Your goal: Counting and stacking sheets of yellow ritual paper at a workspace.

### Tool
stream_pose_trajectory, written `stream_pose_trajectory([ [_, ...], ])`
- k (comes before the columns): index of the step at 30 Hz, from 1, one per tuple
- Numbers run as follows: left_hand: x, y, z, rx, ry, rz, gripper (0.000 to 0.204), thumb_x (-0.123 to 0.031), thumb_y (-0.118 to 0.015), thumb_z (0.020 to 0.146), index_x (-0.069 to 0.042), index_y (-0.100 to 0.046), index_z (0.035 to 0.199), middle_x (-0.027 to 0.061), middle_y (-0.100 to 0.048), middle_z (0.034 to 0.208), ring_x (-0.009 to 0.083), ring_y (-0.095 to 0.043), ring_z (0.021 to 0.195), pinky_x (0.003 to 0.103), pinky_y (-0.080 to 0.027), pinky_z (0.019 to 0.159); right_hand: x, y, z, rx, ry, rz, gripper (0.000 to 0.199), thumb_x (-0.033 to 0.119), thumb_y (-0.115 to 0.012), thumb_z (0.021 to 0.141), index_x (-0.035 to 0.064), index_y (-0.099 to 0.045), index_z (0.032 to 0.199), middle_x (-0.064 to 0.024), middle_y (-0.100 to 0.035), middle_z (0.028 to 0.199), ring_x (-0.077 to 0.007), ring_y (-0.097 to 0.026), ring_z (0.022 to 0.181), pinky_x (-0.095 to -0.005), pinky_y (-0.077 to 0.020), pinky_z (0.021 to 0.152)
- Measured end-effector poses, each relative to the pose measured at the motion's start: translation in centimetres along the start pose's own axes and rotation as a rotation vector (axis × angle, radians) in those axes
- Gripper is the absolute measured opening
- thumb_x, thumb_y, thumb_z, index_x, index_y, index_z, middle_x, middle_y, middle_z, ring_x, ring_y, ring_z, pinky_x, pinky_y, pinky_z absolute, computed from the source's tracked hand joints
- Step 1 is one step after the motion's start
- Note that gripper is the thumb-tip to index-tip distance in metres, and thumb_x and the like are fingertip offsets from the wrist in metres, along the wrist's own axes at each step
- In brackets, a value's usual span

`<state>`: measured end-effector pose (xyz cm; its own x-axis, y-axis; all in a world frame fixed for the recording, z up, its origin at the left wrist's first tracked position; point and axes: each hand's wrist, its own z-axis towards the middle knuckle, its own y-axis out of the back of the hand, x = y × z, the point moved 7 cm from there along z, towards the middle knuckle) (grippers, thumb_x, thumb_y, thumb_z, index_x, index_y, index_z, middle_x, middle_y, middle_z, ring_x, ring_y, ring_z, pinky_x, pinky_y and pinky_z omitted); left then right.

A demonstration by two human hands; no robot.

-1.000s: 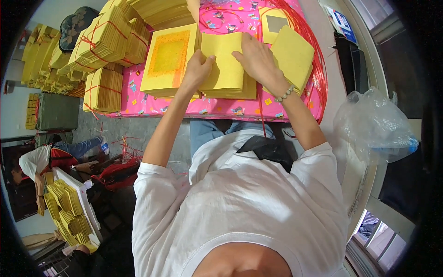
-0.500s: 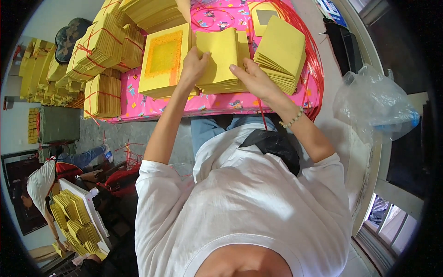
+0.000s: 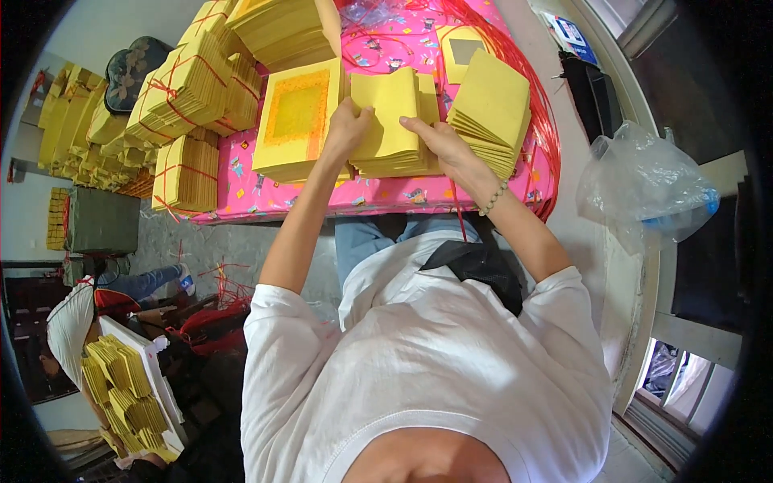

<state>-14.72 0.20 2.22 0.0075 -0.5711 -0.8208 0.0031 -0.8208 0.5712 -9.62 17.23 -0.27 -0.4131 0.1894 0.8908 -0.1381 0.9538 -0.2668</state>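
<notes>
In front of me, on the pink patterned tablecloth [image 3: 306, 203], stands a stack of folded yellow paper [image 3: 386, 105]. My left hand [image 3: 348, 133] is closed on its left edge, thumb on the top sheet. At the right edge, my right hand [image 3: 448, 146] grips the same stack with its thumb over the top; its fingers are partly hidden. To the left is a thicker yellow stack with an orange-bordered printed square [image 3: 298, 109]. Next to my right hand leans a fanned stack of yellow paper [image 3: 491, 101].
Bundles of yellow paper tied with red string [image 3: 181, 92] are piled at the left. Red plastic strands [image 3: 535, 88] run down the table's right side. A clear plastic bag [image 3: 640, 181] lies farther right. At lower left, a person [image 3: 72, 330] bends over a tray of yellow paper [image 3: 133, 382].
The view has shifted slightly. Both my hands stay on the same paper stack, almost unmoved. The other person's hand has moved in closer to the yellow paper in the tray.
</notes>
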Motion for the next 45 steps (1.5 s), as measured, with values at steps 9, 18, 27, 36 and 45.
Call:
stream_pose_trajectory([
  [9, 1.8, 0.3, 0.6, -0.001, 0.035, -0.033, 0.037, -0.027, -0.059, 0.086, 0.007, -0.055, 0.099, 0.0250, -0.063, 0.091, 0.0352, -0.063, 0.086, 0.042, -0.048, 0.074, 0.8, -0.9, 0.1, -0.056, -0.026, 0.161, 0.051, 0.023, -0.076, 0.078, -0.0061, -0.055, 0.115, -0.0121, -0.065, 0.106, -0.0188, -0.063, 0.096, -0.0294, -0.0510, 0.081],
  [18, 2.1, 0.2, 0.4, -0.016, 0.008, -0.102, 0.035, -0.025, -0.059, 0.086, 0.007, -0.054, 0.102, 0.0242, -0.063, 0.093, 0.0347, -0.064, 0.086, 0.041, -0.049, 0.074, -1.0, -0.3, 1.8, -0.135, -0.034, 0.171, 0.048, 0.016, -0.076, 0.074, -0.0049, -0.056, 0.112, -0.0109, -0.065, 0.102, -0.0181, -0.064, 0.091, -0.0292, -0.0510, 0.079],
  [27, 0.8, 0.9, -0.7, -0.025, -0.010, -0.213, 0.037, -0.025, -0.060, 0.087, 0.006, -0.054, 0.105, 0.0194, -0.064, 0.091, 0.0267, -0.064, 0.083, 0.037, -0.050, 0.072, 0.4, -1.1, -0.1, -0.133, 0.122, 0.081, 0.043, 0.017, -0.069, 0.077, -0.0069, -0.056, 0.111, -0.0105, -0.063, 0.099, -0.0165, -0.061, 0.090, -0.0276, -0.0480, 0.079],
  [36, -4.9, 5.9, -5.7, -0.374, -0.254, -0.140, 0.051, -0.017, -0.070, 0.079, 0.003, -0.048, 0.121, 0.0164, -0.057, 0.104, 0.0234, -0.059, 0.089, 0.033, -0.050, 0.072, 4.3, -2.1, -4.0, -0.254, 0.481, -0.096, 0.059, 0.010, -0.071, 0.075, -0.0084, -0.043, 0.123, -0.0128, -0.059, 0.110, -0.0186, -0.058, 0.099, -0.0307, -0.0462, 0.087],
  [45, -17.4, 10.0, -10.9, -0.188, -0.779, 0.602, 0.094, -0.020, -0.081, 0.060, -0.011, -0.034, 0.141, 0.0164, -0.033, 0.141, 0.0359, -0.027, 0.131, 0.046, -0.024, 0.108, 10.6, -3.9, -9.2, -0.230, 0.827, -0.829, 0.070, 0.022, -0.072, 0.064, -0.0067, -0.042, 0.121, -0.0238, -0.057, 0.106, -0.0348, -0.058, 0.101, -0.0408, -0.0454, 0.089],
])
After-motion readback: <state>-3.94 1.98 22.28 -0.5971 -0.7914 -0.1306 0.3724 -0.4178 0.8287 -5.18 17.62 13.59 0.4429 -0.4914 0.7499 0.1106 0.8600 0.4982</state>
